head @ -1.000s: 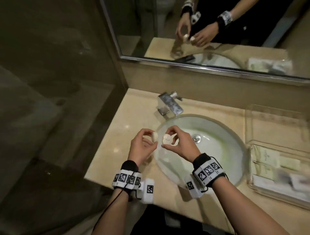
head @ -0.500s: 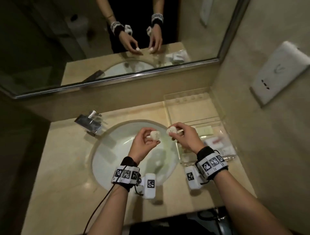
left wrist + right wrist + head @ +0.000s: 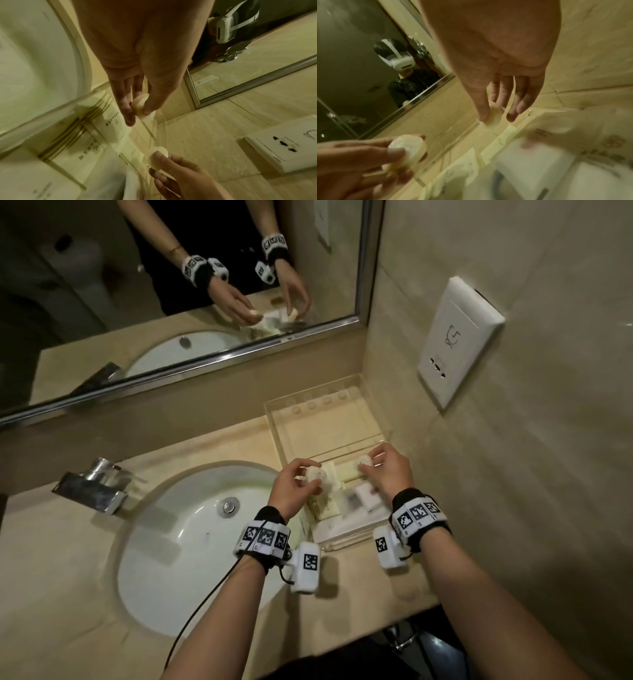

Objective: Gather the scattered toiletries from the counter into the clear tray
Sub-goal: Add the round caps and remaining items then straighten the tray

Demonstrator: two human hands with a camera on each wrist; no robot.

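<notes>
Setting: Beige stone counter [image 3: 212, 446] beside a white basin [image 3: 178, 546], with a mirror [image 3: 171, 285] behind and a socket plate [image 3: 459, 340] on the side wall.

Tray: clear tray [image 3: 329, 422] sits in the corner; its far compartment looks bare, while the near one holds boxed and sachet toiletries [image 3: 329, 505].

Left hand: left hand [image 3: 294, 491] pinches a round white soap [image 3: 317, 475] between thumb and fingertips, above the tray's near compartment at its basin-side edge.

Right hand: right hand [image 3: 388, 470] pinches a second round soap [image 3: 364, 463] by its rim, low over the tray's inner divider; whether it touches the divider cannot be told.

Stage: likely the moment before both soaps are set down.

Risk, roll-off: each soap is held on edge, so a release in that attitude could send it rolling.

Risk, basin: the left soap hangs nearest the tray's low wall, and a drop short of it would likely go toward the sink.

Risk, divider: the right soap could perch on the clear partition, which is hard to see, and tip either way.

Risk, crowding: the near compartment is full, so a soap laid on top may slide off the packets.
</notes>
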